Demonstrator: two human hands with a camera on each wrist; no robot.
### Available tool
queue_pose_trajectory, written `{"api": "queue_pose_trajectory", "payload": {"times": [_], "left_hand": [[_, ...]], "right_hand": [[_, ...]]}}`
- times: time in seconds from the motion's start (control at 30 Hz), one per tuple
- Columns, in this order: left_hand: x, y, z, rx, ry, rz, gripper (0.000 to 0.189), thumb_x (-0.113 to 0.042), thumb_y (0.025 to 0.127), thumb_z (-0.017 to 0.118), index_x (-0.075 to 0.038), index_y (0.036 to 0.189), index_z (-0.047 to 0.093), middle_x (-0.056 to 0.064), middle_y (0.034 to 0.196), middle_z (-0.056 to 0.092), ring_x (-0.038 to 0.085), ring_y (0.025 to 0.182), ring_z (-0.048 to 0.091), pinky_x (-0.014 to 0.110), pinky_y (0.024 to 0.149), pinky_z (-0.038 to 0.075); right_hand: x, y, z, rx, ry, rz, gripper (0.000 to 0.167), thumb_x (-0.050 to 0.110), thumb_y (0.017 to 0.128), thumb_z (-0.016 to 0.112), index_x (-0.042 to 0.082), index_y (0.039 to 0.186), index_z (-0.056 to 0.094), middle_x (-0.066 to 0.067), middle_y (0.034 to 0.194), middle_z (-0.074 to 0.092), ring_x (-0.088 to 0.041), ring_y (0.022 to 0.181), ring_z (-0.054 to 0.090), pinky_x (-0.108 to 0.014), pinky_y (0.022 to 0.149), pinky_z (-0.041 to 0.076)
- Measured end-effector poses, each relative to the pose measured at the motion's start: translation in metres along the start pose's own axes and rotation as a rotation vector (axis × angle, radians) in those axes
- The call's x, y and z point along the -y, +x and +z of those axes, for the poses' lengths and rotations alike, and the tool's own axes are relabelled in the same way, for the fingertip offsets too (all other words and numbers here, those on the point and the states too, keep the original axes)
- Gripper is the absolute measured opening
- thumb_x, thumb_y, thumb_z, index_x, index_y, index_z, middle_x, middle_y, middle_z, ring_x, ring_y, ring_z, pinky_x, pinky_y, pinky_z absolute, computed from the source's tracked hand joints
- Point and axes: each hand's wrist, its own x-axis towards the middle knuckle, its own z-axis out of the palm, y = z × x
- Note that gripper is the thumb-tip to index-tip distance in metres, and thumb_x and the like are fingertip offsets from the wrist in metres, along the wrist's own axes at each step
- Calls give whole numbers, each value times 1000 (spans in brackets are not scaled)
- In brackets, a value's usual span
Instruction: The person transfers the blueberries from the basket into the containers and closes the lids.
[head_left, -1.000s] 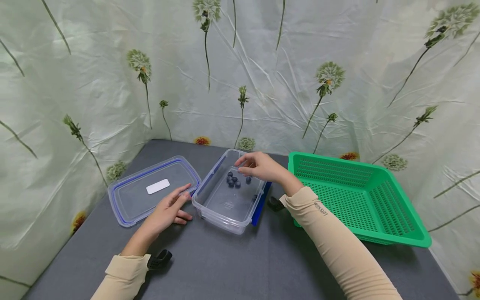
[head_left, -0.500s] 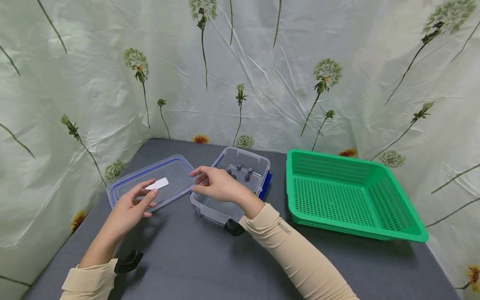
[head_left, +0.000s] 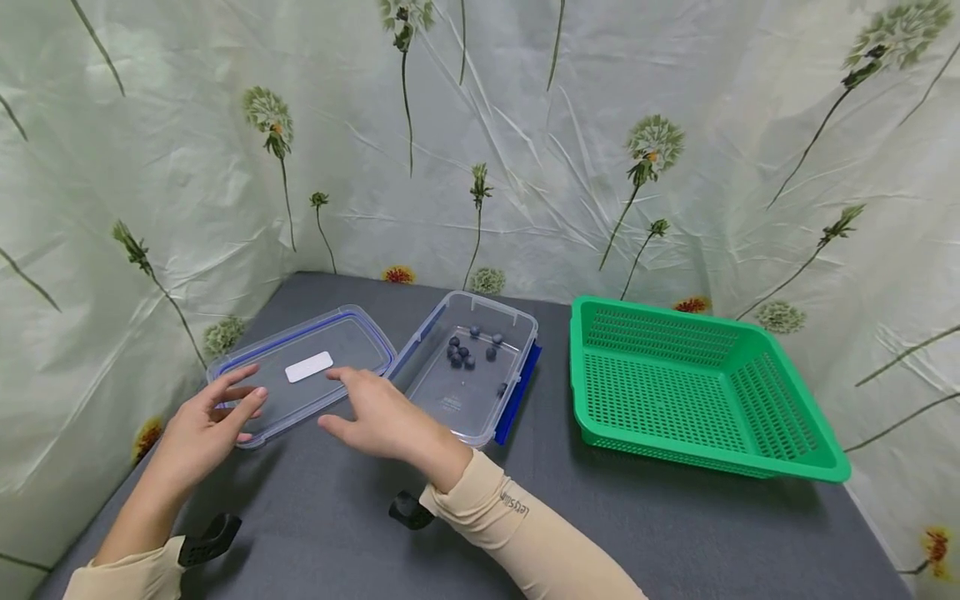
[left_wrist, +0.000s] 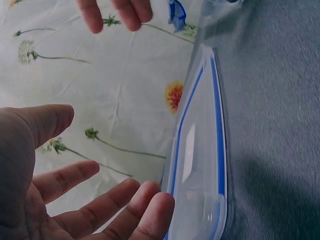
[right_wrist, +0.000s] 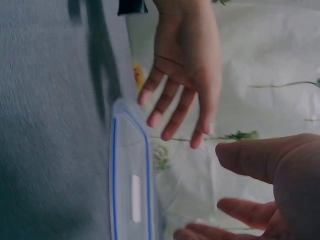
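A clear lid (head_left: 300, 400) with a blue seal and a white label (head_left: 308, 367) lies on the grey table. Over its left end hovers my left hand (head_left: 206, 421), fingers loosely bent and apart, holding nothing; the left wrist view shows the lid (left_wrist: 200, 165) beyond its fingertips. My right hand (head_left: 386, 417) hangs over the lid's right side, thumb and fingers spread, nothing between them. Behind that hand stands a clear plastic container (head_left: 450, 387) with several blueberries (head_left: 461, 354) in it. In the right wrist view the lid (right_wrist: 131, 160) lies below both hands.
A green perforated basket (head_left: 667, 408) stands on the right of the table. A blue clip flap (head_left: 517, 400) hangs out along the container's right side. Behind the table (head_left: 540, 517) hangs a pale curtain (head_left: 525, 167) with dandelion prints.
My right hand has moved left from above the blueberries, past the container, to the lid's right side. My left hand has shifted left along the lid from its right corner to its left end.
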Motion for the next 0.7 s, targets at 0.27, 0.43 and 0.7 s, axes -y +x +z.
{"api": "queue_pose_trajectory", "payload": {"times": [0.27, 0.43, 0.7], "left_hand": [[11, 1, -5, -39, 96, -30, 68, -45, 111, 57, -3, 163, 40, 41, 146, 57, -7, 76, 67, 23, 61, 57], [18, 0, -6, -33, 104, -62, 70, -43, 111, 59, -2, 164, 39, 43, 148, 53, -4, 82, 68, 20, 62, 55], [26, 1, -6, -53, 169, -73, 69, -43, 109, 59, 0, 161, 43, 41, 147, 53, 57, 123, 66, 19, 68, 48]], "right_hand": [[10, 13, 29, 34, -32, 189, 78, 39, 106, 68, 16, 170, 30, -12, 174, 36, -21, 163, 33, -34, 128, 40], [10, 23, 43, 8, -62, 292, 82, 40, 103, 71, 14, 170, 31, -20, 175, 28, -28, 163, 32, -32, 127, 39], [8, 39, 54, -1, -79, 410, 84, 45, 103, 70, 15, 170, 30, -22, 178, 19, -29, 158, 41, -28, 123, 43]]}}
